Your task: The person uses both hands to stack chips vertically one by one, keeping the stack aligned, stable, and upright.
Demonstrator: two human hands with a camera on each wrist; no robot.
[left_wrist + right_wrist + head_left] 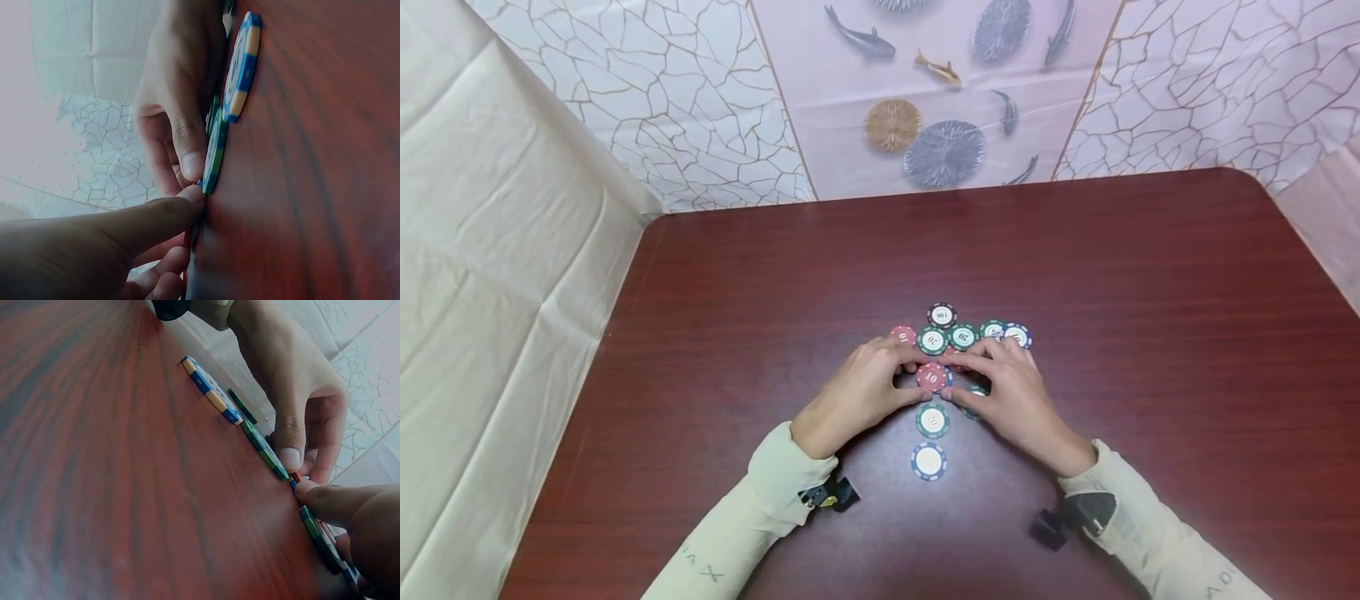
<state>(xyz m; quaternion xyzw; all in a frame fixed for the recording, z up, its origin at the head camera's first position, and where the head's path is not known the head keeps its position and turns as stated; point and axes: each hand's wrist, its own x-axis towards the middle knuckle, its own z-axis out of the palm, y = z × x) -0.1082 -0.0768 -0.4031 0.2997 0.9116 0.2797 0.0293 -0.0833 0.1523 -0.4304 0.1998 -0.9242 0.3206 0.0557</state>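
Both hands meet at a red poker chip (pixel 933 377) marked 10, which lies on top of a blue-edged chip. My left hand (pixel 863 385) holds its left side between thumb and forefinger. On the other side, my right hand (pixel 1013 398) grips it the same way, thumb at the near edge. The right wrist view shows the red edge stacked over blue between the two thumbs. Nearer me lie a green chip (pixel 932 420) and a blue chip (pixel 928 461). Another green chip (pixel 974 402) is partly hidden under my right hand.
Beyond the hands, a row holds a red chip (pixel 903 335), green chips (pixel 962 337) and a blue chip (pixel 1017 335). A black chip (pixel 942 315) marked 100 sits behind it. The dark red wooden table (pixel 737 292) ends at a patterned cloth backdrop (pixel 943 154).
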